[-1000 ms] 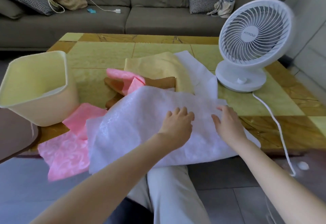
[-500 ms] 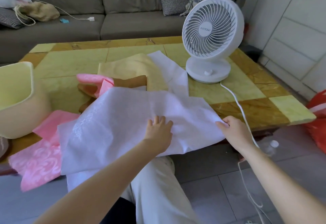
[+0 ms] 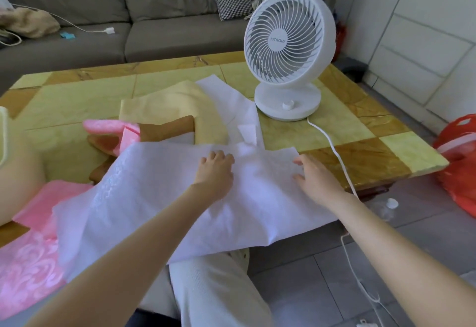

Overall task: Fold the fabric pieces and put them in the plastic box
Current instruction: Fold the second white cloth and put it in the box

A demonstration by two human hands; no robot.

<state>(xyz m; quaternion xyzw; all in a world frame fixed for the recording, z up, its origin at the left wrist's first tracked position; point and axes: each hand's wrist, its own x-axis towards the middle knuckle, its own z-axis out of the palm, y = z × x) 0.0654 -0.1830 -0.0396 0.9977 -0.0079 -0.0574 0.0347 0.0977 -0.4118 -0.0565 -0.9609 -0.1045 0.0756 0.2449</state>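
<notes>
A large white patterned fabric (image 3: 159, 198) lies across the near edge of the table (image 3: 360, 162), its front hanging over my lap. My left hand (image 3: 215, 172) rests flat on its middle, fingers slightly spread. Flat on the fabric's right end lies my right hand (image 3: 316, 180), fingers apart. Behind it lie a yellow fabric (image 3: 175, 105), a brown piece (image 3: 167, 128), a second white piece (image 3: 231, 102) and a pink fabric (image 3: 110, 128). More pink fabric (image 3: 28, 262) hangs off the table at the left. The cream plastic box (image 3: 15, 172) stands at the far left, mostly cut off.
A white desk fan (image 3: 288, 51) stands at the back right of the table, its cord (image 3: 337, 156) trailing over the edge to the floor. A red plastic bag (image 3: 461, 167) sits on the floor at right. A grey sofa (image 3: 154, 33) is behind the table.
The view has swung right, so the box slid to the left edge. My right hand moved from the fabric's right corner back onto its surface; my left hand slid forward across the white fabric.
</notes>
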